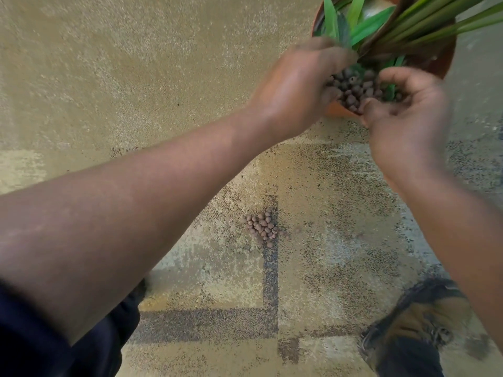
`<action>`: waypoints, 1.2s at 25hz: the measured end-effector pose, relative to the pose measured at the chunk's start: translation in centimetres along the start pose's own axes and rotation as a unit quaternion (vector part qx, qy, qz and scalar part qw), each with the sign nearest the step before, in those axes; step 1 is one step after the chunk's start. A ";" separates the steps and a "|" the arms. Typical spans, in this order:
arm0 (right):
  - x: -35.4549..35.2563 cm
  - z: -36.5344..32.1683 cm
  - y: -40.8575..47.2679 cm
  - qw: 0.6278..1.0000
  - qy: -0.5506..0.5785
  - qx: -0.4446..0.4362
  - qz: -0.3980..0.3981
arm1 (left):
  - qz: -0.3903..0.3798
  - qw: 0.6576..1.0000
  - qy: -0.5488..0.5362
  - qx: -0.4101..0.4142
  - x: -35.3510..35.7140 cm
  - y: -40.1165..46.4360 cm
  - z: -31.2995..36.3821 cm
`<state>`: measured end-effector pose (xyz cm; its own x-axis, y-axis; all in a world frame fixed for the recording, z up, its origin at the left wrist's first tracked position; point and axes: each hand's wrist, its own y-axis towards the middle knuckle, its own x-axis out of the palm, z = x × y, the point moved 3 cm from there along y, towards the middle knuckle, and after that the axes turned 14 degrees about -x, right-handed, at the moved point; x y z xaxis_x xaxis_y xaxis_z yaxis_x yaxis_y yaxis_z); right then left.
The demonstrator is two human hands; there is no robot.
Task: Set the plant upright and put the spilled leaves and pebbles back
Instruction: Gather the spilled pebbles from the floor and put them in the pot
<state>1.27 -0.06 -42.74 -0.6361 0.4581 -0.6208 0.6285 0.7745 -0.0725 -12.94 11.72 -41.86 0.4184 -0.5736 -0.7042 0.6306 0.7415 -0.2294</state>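
An orange-brown pot stands upright at the top right, with long green leaves rising from it. Brown clay pebbles fill its near side. My left hand is at the pot's left rim, fingers curled in among the leaves and pebbles. My right hand is cupped at the near rim, fingers bent over the pebbles; whether pebbles lie inside its palm is hidden. A small heap of spilled pebbles lies on the carpet below the pot, apart from both hands.
The floor is mottled tan carpet with dark bands. My brown shoe stands at the bottom right. A dark trouser leg shows at the bottom left.
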 end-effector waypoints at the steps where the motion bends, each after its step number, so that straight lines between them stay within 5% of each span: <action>1: 0.1 -0.1 -0.8 0.999 -0.015 -0.033 -0.004 | 0.021 0.999 -0.025 0.017 0.0 -1.0 -0.4; 3: 0.9 0.4 -3.7 0.996 -0.029 -0.065 -0.059 | 0.030 0.999 -0.045 0.002 1.1 -3.6 -2.3; 5: 2.5 1.9 -7.5 0.980 -0.056 -0.022 -0.188 | -0.068 0.992 -0.006 -0.106 3.7 -6.9 -5.2; 8: 5.0 5.3 -13.7 0.899 -0.164 0.067 -0.400 | -0.258 0.929 0.115 -0.238 8.1 -13.5 -9.7; 10: 6.0 7.2 -16.9 0.864 -0.197 0.126 -0.445 | -0.310 0.902 0.156 -0.256 10.0 -17.2 -11.4; 13: 7.6 7.9 -20.2 0.865 -0.174 0.193 -0.429 | -0.308 0.905 0.152 -0.250 11.8 -19.8 -12.6; 21: 12.0 6.2 -20.2 0.901 -0.142 0.145 -0.382 | -0.251 0.948 0.110 -0.162 12.3 -18.7 -11.2; 30: 10.6 6.4 -20.0 0.930 -0.091 0.200 -0.295 | -0.255 0.949 0.049 -0.180 11.2 -18.5 -11.8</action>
<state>-15.17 -13.51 -52.87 -0.8594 -0.1052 -0.5003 0.3334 0.6266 -0.7044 -27.63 -4.29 -53.42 0.0447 -0.8674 -0.4956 0.4626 0.4577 -0.7593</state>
